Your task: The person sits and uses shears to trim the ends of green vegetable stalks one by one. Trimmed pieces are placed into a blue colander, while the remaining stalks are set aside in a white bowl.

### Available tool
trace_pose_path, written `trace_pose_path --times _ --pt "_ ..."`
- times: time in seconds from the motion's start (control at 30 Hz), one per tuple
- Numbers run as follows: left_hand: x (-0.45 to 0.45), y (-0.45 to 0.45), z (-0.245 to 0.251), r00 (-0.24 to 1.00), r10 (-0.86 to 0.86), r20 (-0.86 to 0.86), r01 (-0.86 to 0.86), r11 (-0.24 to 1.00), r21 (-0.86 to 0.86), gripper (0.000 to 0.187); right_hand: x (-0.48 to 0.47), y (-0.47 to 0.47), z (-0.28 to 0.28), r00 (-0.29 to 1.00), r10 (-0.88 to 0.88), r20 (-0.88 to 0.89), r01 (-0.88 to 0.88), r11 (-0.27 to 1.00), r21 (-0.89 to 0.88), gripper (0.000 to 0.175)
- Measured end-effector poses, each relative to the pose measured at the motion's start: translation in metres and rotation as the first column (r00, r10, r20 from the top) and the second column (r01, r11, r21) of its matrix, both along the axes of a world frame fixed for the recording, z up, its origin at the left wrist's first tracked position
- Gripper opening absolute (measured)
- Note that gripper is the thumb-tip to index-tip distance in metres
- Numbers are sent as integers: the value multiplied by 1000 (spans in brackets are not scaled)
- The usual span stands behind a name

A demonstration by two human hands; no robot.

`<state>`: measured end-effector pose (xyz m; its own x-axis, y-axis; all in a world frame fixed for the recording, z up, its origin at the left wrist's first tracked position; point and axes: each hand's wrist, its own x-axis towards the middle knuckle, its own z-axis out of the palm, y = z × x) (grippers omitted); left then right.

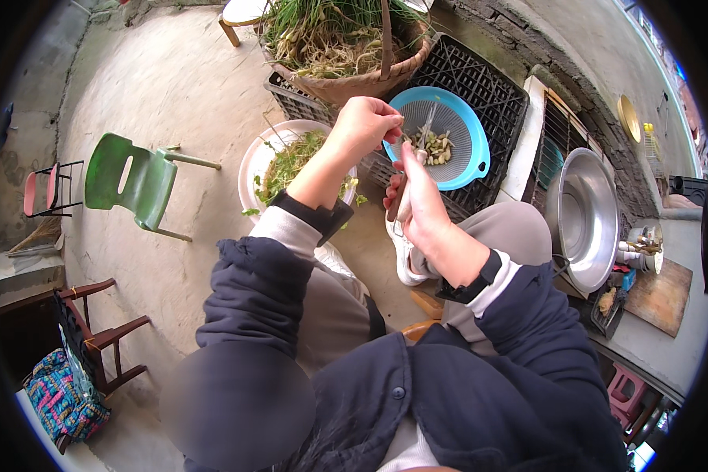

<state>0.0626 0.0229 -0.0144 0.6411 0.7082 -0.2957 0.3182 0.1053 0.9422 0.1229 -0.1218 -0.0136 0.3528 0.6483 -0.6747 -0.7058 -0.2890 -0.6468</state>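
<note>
My right hand (420,197) is closed around the brown handle (396,203) of what looks like a knife. Its narrow shiny blade (429,118) points away from me over a blue colander (478,138). To its left, my left hand (369,125) has thumb and fingertips pinched together at the colander's near-left rim, on a tiny pale piece (401,120) too small to make out. Inside the colander lie several pale green vegetable pieces (439,147). Below my left forearm, a white basin (248,156) holds leafy green stems (289,162), partly hidden by the arm.
Black plastic crates (478,68) support the colander. Behind stands a woven basket (330,88) of bulbed green onions (342,44). A green chair (130,180) is on the left. At the right are a large metal basin (587,218) and a wooden board (661,298).
</note>
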Motion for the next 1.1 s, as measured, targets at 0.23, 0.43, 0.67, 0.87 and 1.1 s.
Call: trace_pose_path --times 0.23,0.43,0.67,0.87,1.1 --pt "-68 22 -32 813 21 -581 291 851 438 17 1 1 2 981 29 -192 -33 999 -16 59" --pt "-80 59 -9 815 500 -292 -178 696 696 20 -7 -1 13 957 132 -258 -118 991 67 58" --pt "-54 95 -16 812 567 -138 -63 321 945 12 -14 -1 17 938 184 -293 -165 982 88 57" --pt "-61 94 -13 857 514 45 -215 277 936 11 -13 2 19 941 158 -301 -143 987 71 53" --pt "-104 70 16 796 518 312 -487 855 -176 14 -25 5 21 914 230 -334 -208 973 101 50"
